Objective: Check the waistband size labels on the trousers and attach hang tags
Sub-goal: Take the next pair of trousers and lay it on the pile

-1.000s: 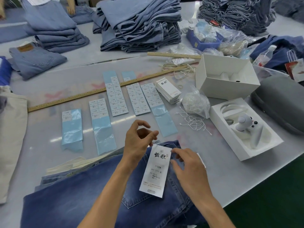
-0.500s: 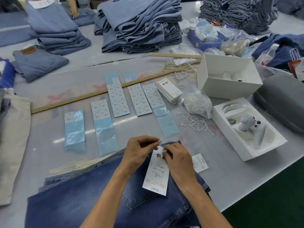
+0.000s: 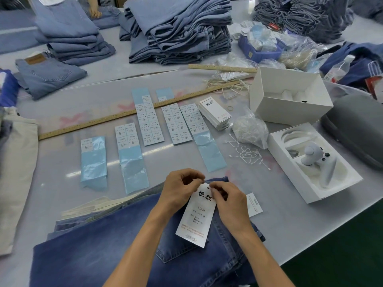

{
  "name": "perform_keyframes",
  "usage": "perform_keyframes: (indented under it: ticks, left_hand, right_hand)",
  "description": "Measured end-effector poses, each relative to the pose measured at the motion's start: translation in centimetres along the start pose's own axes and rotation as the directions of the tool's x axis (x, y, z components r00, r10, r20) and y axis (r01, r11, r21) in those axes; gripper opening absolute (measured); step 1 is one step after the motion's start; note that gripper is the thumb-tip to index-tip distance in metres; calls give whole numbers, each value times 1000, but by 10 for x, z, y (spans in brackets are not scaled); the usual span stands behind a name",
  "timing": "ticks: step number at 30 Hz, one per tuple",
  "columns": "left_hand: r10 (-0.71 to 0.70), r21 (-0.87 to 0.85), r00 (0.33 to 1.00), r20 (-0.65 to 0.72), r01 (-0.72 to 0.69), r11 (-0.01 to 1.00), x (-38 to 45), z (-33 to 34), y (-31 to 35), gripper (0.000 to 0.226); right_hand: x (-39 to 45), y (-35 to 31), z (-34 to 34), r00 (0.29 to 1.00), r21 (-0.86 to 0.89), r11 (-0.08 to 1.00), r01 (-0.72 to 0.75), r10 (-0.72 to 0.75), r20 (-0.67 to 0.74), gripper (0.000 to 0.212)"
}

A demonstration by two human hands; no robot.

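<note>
Dark blue jeans (image 3: 107, 251) lie folded in front of me at the table's near edge. A white hang tag (image 3: 196, 220) with black characters lies on them near the waistband. My left hand (image 3: 180, 189) and my right hand (image 3: 230, 201) meet at the tag's top edge, fingers curled, each pinching there. A second small white tag (image 3: 254, 204) pokes out to the right of my right hand. Whether a string is between my fingers is hidden.
Blue sticker sheets (image 3: 149, 121) lie in rows behind the jeans, with a long wooden ruler (image 3: 116, 119), a stack of hang tags (image 3: 216, 114), loose white strings (image 3: 246, 152) and a bag of strings (image 3: 249, 129). Two white boxes (image 3: 290, 96) stand right. Folded jeans stacks (image 3: 178, 30) fill the back.
My two hands have come together at the tag's top edge; a second ago the left hand was raised above it. The tag has shifted slightly toward the waistband.
</note>
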State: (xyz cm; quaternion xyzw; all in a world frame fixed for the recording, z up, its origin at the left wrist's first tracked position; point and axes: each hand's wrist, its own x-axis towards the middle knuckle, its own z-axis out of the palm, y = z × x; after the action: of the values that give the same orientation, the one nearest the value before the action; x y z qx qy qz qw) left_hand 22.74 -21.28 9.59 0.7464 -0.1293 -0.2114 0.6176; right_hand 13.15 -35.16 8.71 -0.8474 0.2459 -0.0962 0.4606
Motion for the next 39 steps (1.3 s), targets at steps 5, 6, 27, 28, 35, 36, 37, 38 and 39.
perform_keyframes:
  ticks: [5, 6, 27, 28, 35, 36, 37, 38, 39]
  left_hand:
    - [11, -7, 1000, -3, -11, 1000, -5, 4, -3, 16]
    - [9, 6, 1000, -4, -9, 1000, -6, 5, -4, 17]
    - [66, 12, 997, -43, -66, 998, -15, 2, -6, 30]
    - [65, 13, 997, -49, -64, 998, -15, 2, -6, 30]
    - [56, 80, 998, -23, -54, 995, -11, 3, -6, 27]
    - [69, 87, 998, -10, -68, 994, -11, 5, -5, 26]
    - [81, 90, 997, 4, -81, 993, -11, 6, -5, 26]
    - [89, 90, 996, 15, -90, 992, -12, 7, -6, 26]
    - [93, 88, 995, 22, -95, 992, -12, 8, -6, 26]
  right_hand:
    - [3, -4, -8, 981, 328, 925, -194, 177, 81, 21]
    - [3, -6, -9, 975, 389, 894, -222, 201, 95, 23]
    - [-4, -7, -12, 953, 590, 749, -301, 245, 175, 18]
    - [-5, -7, -12, 958, 571, 769, -286, 232, 167, 19]
    - [-5, -8, -11, 972, 494, 839, -228, 171, 159, 21]
    - [-6, -8, -11, 974, 504, 834, -226, 173, 149, 21]
    - [-6, -8, -10, 973, 513, 828, -228, 179, 144, 19]
    - [-6, -7, -10, 973, 517, 824, -231, 185, 140, 19]
    - [-6, -7, -9, 972, 518, 823, -233, 188, 137, 18]
